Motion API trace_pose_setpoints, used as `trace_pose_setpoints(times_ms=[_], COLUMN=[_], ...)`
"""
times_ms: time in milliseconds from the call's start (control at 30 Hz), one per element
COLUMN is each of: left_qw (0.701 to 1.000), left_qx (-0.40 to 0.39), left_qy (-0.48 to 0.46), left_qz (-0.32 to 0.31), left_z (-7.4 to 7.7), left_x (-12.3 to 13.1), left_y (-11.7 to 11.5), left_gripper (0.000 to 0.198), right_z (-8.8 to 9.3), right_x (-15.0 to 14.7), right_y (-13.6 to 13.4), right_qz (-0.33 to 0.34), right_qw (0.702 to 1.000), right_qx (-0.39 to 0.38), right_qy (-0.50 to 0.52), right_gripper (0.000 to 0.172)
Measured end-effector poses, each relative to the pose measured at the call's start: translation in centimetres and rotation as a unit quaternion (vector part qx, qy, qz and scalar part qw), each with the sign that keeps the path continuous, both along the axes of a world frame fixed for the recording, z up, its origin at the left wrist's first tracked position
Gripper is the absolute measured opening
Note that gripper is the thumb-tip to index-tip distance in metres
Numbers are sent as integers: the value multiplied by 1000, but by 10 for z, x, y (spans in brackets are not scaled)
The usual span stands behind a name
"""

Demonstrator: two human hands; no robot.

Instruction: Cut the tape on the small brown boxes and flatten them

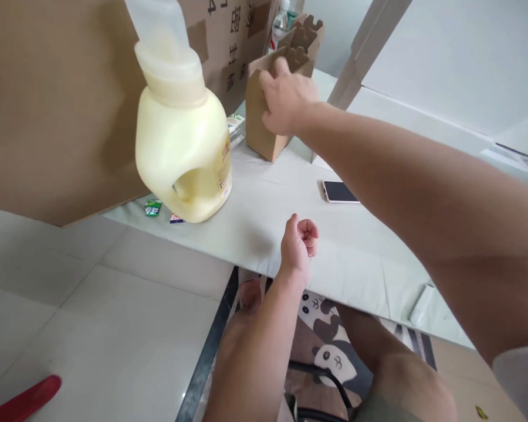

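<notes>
My right hand (288, 97) reaches across to a small open cardboard box (257, 120). Its fingers curl at the box's top rim, and the thumb lies lower against the side, so the hand appears to grip the wall. Notched cardboard pieces (305, 38) stick up from the box. My left hand (299, 243) is loosely closed above the front of the table, with nothing visible in it. To its upper left stands a big pale yellow bottle (180, 132) with a loop handle and a tall translucent cap.
A large cardboard carton (61, 105) fills the left. A phone (341, 191) lies on the pale covered table (264, 181), with a small white object (421, 305) near its edge. Small packets (152, 207) lie by the bottle. A clear bottle (280, 23) stands behind the box.
</notes>
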State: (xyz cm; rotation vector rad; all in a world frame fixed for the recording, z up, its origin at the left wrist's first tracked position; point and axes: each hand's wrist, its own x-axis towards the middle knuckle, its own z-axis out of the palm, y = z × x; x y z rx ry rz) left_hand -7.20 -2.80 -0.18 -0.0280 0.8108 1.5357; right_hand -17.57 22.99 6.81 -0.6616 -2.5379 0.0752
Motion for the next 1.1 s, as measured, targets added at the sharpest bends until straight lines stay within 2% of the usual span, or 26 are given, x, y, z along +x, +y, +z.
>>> trace_pose_setpoints(times_ms=[100,200,267,367,467,533,600,700,733,800,867,900,933,1033,1100], left_qw=[1000,1000,1000,1000,1000,999,996,970,950,891,835,824,827,861,867], left_qx=[6,12,14,12,4,3,1,-16,-23,-30,-22,0,39,202,282], left_qy=[4,7,10,15,21,31,53,132,172,256,313,332,346,364,365], left_qz=[4,7,7,8,9,21,67,203,259,375,451,459,441,291,189], left_z=[-1,-2,-2,0,0,-1,-4,-12,-14,-18,-19,-18,-17,-11,-9], left_x=[1,4,6,10,11,9,7,-2,-6,-14,-21,-22,-21,-9,4], left_y=[-1,-2,-2,-2,1,3,4,3,2,-1,-3,-4,-4,-2,-1], left_gripper=[66,64,63,62,60,57,51,35,29,17,7,6,11,32,40], right_z=[-1,-1,-2,-12,-26,-32,-31,-22,-19,-13,-11,-12,-14,-21,-24], right_x=[17,42,55,69,80,91,110,157,177,224,273,297,319,370,389], right_y=[-13,-24,-17,12,38,35,12,-57,-84,-141,-192,-214,-233,-275,-289], right_qz=[-54,-126,-157,-197,-148,-100,-88,-105,-112,-135,-139,-123,-113,-128,-150], right_qw=[997,990,984,969,968,976,982,987,987,985,983,985,986,984,981], right_qx=[-47,-54,-46,-116,-153,-133,-115,-80,-63,-29,19,29,33,32,25], right_qy=[29,45,73,95,132,141,121,97,96,99,116,115,114,119,124], right_gripper=[57,54,51,50,50,45,37,25,20,15,18,21,23,28,33])
